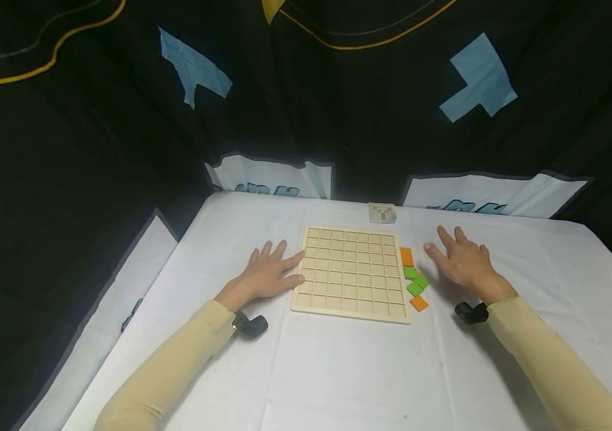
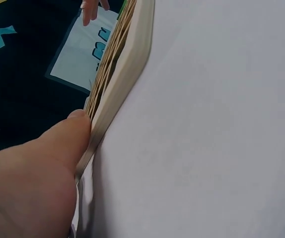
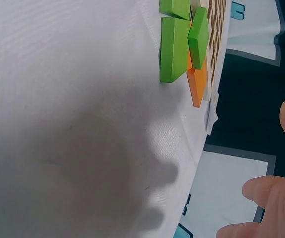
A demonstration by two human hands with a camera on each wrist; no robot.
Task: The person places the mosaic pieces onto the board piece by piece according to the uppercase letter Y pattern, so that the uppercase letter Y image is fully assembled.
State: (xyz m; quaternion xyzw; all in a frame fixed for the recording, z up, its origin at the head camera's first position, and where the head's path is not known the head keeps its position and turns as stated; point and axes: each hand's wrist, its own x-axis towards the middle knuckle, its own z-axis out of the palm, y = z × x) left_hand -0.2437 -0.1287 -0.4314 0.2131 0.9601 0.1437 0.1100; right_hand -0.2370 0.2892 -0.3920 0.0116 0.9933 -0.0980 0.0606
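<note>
On white cloth (image 1: 349, 377), the left hand (image 1: 264, 277) touches a board (image 1: 351, 272), right hand (image 1: 466, 263) hovering by half-hidden tiles (image 1: 415, 289), visible fingers spread.

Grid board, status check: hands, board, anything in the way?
Left hand touching grid board at its left edge. Right hand raised, holding nothing. Board flat, no tiles set. Possible obstruction: loose green and orange tiles beside its right edge.

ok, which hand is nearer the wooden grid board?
Left. The left hand touches the grid board at its left edge; the right hand is apart from it, off its right side, beyond the loose tiles.
</note>
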